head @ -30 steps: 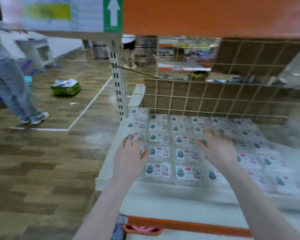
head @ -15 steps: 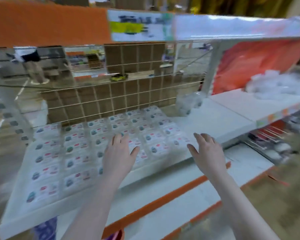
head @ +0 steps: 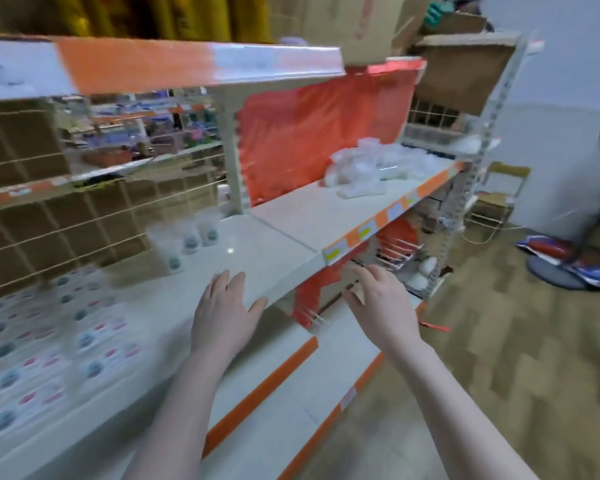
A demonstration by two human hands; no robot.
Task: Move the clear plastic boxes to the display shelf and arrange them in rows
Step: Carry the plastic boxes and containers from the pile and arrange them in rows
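Both hands are out in front with nothing in them. The left hand (head: 224,315) is spread flat, fingers straight and thumb out to the side, over the front part of the display shelf (head: 257,258) near its front edge — whether the palm actually touches the board is hard to say through the motion blur. The right hand (head: 383,299) is just beyond that front edge, past the shelf's right corner, fingers loosely extended and slightly fanned, holding nothing.

The clear plastic boxes lie in two groups. The arranged boxes (head: 49,344) sit in rows on the left part of the display shelf, labels up, running from the front edge back toward the wire-grid back panel (head: 49,220); a few more stand near the back, beside the upright post (head: 231,161). The loose pile of boxes (head: 371,168) rests on the neighbouring shelf (head: 326,209) to the right, heaped toward its far right end and back edge, well apart from both hands, in front of a red-orange backing sheet (head: 312,133).

That shelf's front edge carries an orange price strip (head: 388,216). Below it, wire hooks (head: 395,251) jut out. Cardboard cartons (head: 465,71) stand on top at the right, and a fan base (head: 555,275) sits on the wood-pattern floor (head: 499,341).
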